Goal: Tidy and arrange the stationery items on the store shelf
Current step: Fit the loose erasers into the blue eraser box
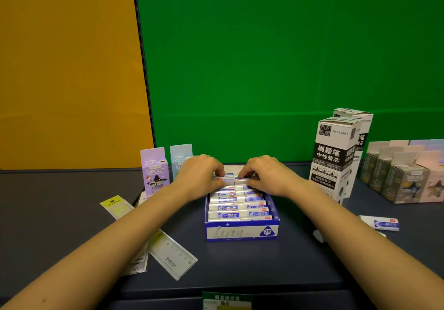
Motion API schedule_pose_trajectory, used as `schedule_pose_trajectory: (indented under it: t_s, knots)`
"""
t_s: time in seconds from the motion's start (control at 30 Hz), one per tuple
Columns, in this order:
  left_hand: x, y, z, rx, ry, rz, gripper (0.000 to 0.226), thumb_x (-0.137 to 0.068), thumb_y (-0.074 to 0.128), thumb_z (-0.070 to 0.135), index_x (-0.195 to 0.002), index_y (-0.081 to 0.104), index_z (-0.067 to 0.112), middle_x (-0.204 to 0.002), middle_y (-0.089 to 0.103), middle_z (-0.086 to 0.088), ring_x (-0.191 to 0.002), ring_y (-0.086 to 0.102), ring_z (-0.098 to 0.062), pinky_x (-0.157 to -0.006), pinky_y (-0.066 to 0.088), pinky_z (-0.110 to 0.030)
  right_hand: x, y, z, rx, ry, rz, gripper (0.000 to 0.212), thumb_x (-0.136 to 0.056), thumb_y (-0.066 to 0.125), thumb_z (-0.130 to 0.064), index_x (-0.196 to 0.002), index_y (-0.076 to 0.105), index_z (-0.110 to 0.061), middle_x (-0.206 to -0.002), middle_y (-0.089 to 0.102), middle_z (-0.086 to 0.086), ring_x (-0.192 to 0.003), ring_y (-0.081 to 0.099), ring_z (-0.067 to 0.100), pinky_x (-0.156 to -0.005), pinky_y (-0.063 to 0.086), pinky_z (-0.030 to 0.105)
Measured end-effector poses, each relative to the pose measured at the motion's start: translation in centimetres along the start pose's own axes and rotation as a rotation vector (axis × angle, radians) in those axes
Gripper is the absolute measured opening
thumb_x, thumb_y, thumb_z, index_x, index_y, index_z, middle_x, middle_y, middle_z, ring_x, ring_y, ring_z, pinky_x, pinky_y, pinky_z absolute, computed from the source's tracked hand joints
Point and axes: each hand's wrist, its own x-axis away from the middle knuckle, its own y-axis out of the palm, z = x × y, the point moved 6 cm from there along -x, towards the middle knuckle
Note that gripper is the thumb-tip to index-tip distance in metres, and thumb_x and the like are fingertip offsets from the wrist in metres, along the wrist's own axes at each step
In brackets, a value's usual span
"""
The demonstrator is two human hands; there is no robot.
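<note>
"Eraser box [241,232], where does it stand?"

"In the middle of the dark shelf [72,201], open on top, with wrapped erasers [225,207] lying in two columns inside."

"And the hands?"

"Both are at its far end. The left hand [200,177] has its grip curled on the back left eraser [224,180]. The right hand [266,177] pinches the back right eraser [242,181] just beside it."

"Anything outside the box?"

"A loose eraser [384,223] lies on the shelf to the right, near the tall refill boxes [334,158]. Rulers [173,254] lie to the left."

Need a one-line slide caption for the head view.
Left hand and right hand pinch erasers at the back of the blue display box.
</note>
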Motion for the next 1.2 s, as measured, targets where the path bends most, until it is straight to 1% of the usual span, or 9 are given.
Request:
schedule_pose_trajectory:
  t_s: [0.1, 0.27, 0.37, 0.53, 0.73, 0.87, 0.97, 1.07, 1.2]
  knots:
    - [0.0, 0.0, 0.4, -0.047, 0.009, 0.009, 0.025, -0.082, 0.062, 0.034, -0.1, 0.071, 0.019, -0.106, 0.071, -0.002, -0.098, 0.061, -0.024, -0.08, 0.048, -0.034, 0.0, 0.0, 0.0, 0.007, 0.001, -0.003, 0.029, -0.087, 0.057, -0.018, -0.115, 0.064, -0.018, -0.117, 0.065, 0.002, -0.105, 0.06, 0.018, -0.089, 0.05, 0.034]
    - [0.0, 0.3, 0.4, -0.063, 0.033, -0.013, 0.02, -0.084, 0.059, 0.03, -0.094, 0.072, 0.018, -0.11, 0.069, 0.002, -0.098, 0.062, -0.022, -0.078, 0.047, -0.033, 0.0, 0.0, -0.1, 0.008, 0.009, 0.0, 0.03, -0.087, 0.057, -0.017, -0.116, 0.064, -0.018, -0.117, 0.065, 0.003, -0.105, 0.06, 0.019, -0.09, 0.05, 0.034]
    - [0.1, 0.3, 0.5, -0.067, 0.056, -0.029, 0.021, -0.085, 0.058, 0.03, -0.097, 0.071, 0.018, -0.115, 0.067, 0.003, -0.1, 0.061, -0.021, -0.081, 0.049, -0.035, 0.1, 0.0, -0.2, 0.011, 0.009, -0.001, 0.03, -0.088, 0.056, -0.017, -0.117, 0.063, -0.017, -0.119, 0.064, 0.003, -0.106, 0.059, 0.019, -0.089, 0.049, 0.033]
    - [0.2, 0.1, 0.7, -0.05, 0.06, -0.045, 0.022, -0.086, 0.058, 0.03, -0.102, 0.071, 0.02, -0.113, 0.069, 0.001, -0.098, 0.063, -0.023, -0.084, 0.05, -0.036, 0.6, 0.0, -0.3, 0.038, 0.016, 0.031, 0.029, -0.089, 0.054, -0.018, -0.117, 0.063, -0.016, -0.119, 0.063, 0.004, -0.106, 0.059, 0.021, -0.089, 0.049, 0.034]
    - [0.4, 0.2, 0.9, -0.054, 0.1, -0.078, 0.023, -0.087, 0.055, 0.03, -0.097, 0.072, 0.018, -0.113, 0.066, 0.001, -0.1, 0.061, -0.022, -0.081, 0.05, -0.036, 0.6, 0.1, -0.5, 0.061, 0.015, 0.045, 0.028, -0.091, 0.052, -0.019, -0.116, 0.064, -0.017, -0.119, 0.063, 0.004, -0.106, 0.059, 0.023, -0.089, 0.05, 0.039]
    - [0.6, 0.2, 1.2, -0.053, 0.119, -0.111, 0.027, -0.088, 0.052, 0.031, -0.099, 0.071, 0.015, -0.115, 0.064, 0.0, -0.101, 0.059, -0.02, -0.078, 0.046, -0.032, 0.8, 0.1, -0.7, 0.067, 0.025, 0.029, 0.03, -0.091, 0.05, -0.018, -0.118, 0.063, -0.018, -0.122, 0.062, 0.004, -0.108, 0.057, 0.023, -0.091, 0.049, 0.039]
    - [1.0, -0.5, 1.4, -0.04, 0.128, -0.083, 0.028, -0.089, 0.05, 0.031, -0.103, 0.07, 0.017, -0.12, 0.061, 0.001, -0.107, 0.056, -0.017, -0.08, 0.044, -0.031, 1.6, -0.6, -1.1, 0.055, 0.04, 0.046, 0.031, -0.092, 0.046, -0.016, -0.119, 0.062, -0.019, -0.124, 0.06, 0.003, -0.112, 0.056, 0.023, -0.094, 0.047, 0.04]
    - [1.9, -1.7, 2.2, 0.001, 0.142, -0.014, 0.027, -0.089, 0.049, 0.032, -0.101, 0.069, 0.018, -0.114, 0.063, 0.002, -0.104, 0.057, -0.017, -0.078, 0.045, -0.032, 3.6, -1.9, -1.6, 0.032, 0.03, 0.099, 0.031, -0.093, 0.045, -0.015, -0.118, 0.062, -0.02, -0.123, 0.061, 0.001, -0.113, 0.055, 0.021, -0.094, 0.045, 0.035]
    - [3.4, -3.4, 5.0, 0.074, 0.217, 0.036, 0.028, -0.088, 0.05, 0.038, -0.096, 0.07, 0.02, -0.1, 0.067, 0.003, -0.095, 0.06, -0.018, -0.075, 0.047, -0.032, 8.0, -3.6, -1.9, -0.02, 0.016, 0.15, 0.029, -0.092, 0.048, -0.015, -0.115, 0.064, -0.022, -0.116, 0.065, -0.003, -0.105, 0.058, 0.014, -0.087, 0.044, 0.025]
